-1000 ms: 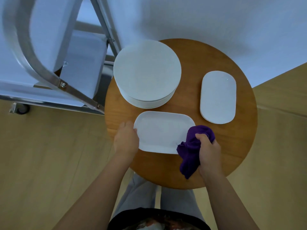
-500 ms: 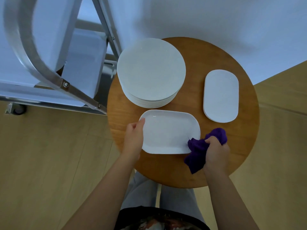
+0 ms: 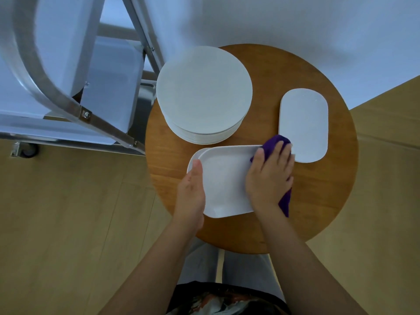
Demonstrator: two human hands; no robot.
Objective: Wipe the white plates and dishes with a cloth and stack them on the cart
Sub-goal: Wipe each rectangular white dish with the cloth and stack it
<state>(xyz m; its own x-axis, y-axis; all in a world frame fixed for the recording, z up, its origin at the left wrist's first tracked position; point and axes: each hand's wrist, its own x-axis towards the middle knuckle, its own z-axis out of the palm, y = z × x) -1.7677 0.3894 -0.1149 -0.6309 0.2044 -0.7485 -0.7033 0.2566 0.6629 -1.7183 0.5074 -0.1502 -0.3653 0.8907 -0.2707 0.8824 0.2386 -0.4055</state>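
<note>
I have the rectangular white dish [image 3: 223, 180] at the near edge of the round tabletop [image 3: 318, 201], just in front of the stack of round plates [image 3: 204, 92], its long axis running left to right between my hands. My left hand [image 3: 192, 196] pinches its left rim; my right hand [image 3: 270, 176] lies spread flat, pressing the purple cloth [image 3: 272, 144] on its right end. The cart [image 3: 68, 83] stands left of the dish, so the left hand is nearer for the carry.

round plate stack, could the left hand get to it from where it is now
Probably yes: the left hand steadies the rectangular dish, and only bare wooden table lies between it and the round plate stack.
</note>
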